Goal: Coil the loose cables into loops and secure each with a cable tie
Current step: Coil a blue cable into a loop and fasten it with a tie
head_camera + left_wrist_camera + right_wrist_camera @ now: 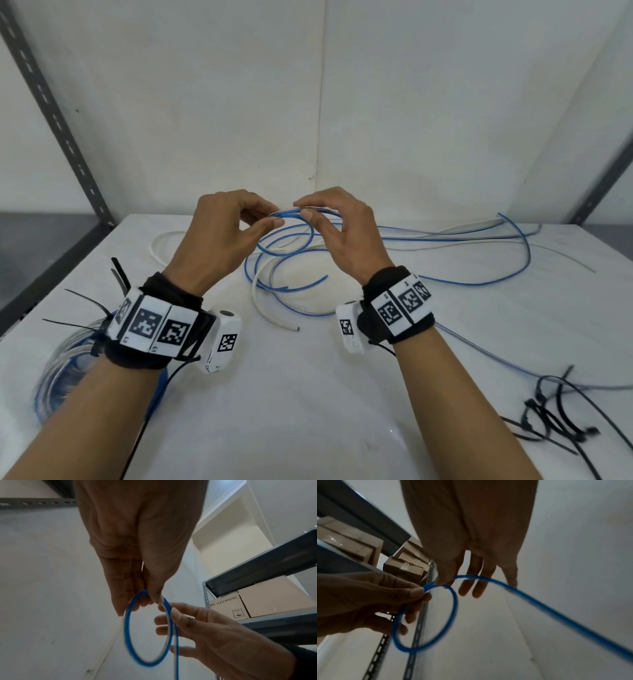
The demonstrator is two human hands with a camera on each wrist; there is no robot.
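Observation:
A small loop of blue cable hangs above the white table. My left hand pinches the top of the loop between thumb and fingers. My right hand pinches the same cable just to its right. In the left wrist view the blue loop hangs below my pinching left hand. The right wrist view shows my right hand on the cable, whose loose tail runs off to the right. More blue cable lies slack across the table.
A white cable lies under the loop. A coiled bundle with black ties sits at front left under my left arm. Several loose black cable ties lie at front right. Grey shelf posts flank the table.

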